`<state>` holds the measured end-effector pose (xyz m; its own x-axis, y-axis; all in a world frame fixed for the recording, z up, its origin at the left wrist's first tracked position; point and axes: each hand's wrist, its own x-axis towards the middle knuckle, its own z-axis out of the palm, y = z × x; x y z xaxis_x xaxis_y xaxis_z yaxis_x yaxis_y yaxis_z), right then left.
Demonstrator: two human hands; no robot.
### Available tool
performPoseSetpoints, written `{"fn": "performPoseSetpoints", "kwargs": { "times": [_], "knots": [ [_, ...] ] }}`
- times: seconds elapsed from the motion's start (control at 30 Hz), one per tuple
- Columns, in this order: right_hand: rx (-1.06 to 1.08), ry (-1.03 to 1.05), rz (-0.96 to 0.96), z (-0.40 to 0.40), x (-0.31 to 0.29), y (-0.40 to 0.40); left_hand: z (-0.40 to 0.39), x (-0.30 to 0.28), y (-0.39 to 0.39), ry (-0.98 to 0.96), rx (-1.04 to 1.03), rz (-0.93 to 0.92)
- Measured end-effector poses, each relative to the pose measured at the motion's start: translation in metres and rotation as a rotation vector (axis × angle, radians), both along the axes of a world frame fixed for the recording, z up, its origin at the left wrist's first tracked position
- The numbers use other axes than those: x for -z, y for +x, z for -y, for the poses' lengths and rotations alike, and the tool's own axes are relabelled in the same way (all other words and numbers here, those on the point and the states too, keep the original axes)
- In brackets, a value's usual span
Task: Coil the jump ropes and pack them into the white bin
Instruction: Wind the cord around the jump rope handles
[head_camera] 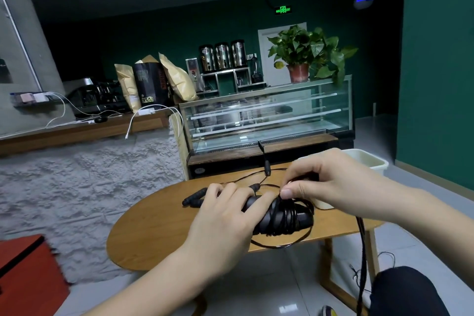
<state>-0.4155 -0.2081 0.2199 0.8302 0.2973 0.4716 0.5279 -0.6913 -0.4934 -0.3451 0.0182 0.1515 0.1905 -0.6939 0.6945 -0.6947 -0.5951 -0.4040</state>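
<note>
**Op:** Head view. I see an oval wooden table (159, 233), smooth brown top, pale wood legs. On it is a black jump rope bundle (280, 215): thin glossy cord wound in tight turns around two thick black handles lying side by side. A slack loop of cord (282, 246) curves out at the table's near edge.

**Eng:** Hands?

**Op:** Left hand (225, 223) lies palm down over the bundle's left end, fingers curled around the handles, gripping them. Right hand (331, 182) hovers over the bundle's top, thumb and forefinger pinching cord right at the wraps, other fingers curled in.

**Eng:** Other ropes?

**Op:** Second rope handles (195, 199), black and foam-looking with a ribbed texture, lie just left of the left hand's fingers. Thin cord trails across the far tabletop. More cord hangs off the right edge past a dark-clad knee (407, 290).

**Eng:** Bin?

**Op:** White bin (369, 159), plain plastic with a rectangular rim, stands behind the right hand at the table's far right end. Can't tell what's inside.
</note>
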Motion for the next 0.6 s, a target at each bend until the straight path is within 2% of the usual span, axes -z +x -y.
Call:
{"fn": "performPoseSetpoints", "kwargs": {
  "times": [0.2,0.37,0.47,0.53,0.6],
  "knots": [
    [-0.208,0.237,-0.130,0.010,0.014,0.034,0.000,0.001,-0.002,-0.089,0.183,0.049],
    [-0.233,0.471,-0.214,0.004,0.050,0.044,-0.002,-0.006,-0.007,-0.131,0.255,0.083],
    [-0.174,0.394,-0.201,-0.007,0.073,0.037,-0.002,-0.010,-0.007,-0.156,0.205,0.082],
    [-0.069,0.389,-0.272,-0.019,0.086,0.026,0.000,-0.012,-0.007,-0.165,0.159,0.071],
    [-0.092,0.427,-0.353,-0.035,0.095,0.017,0.003,-0.012,-0.006,-0.174,0.099,0.066]
  ]
}}
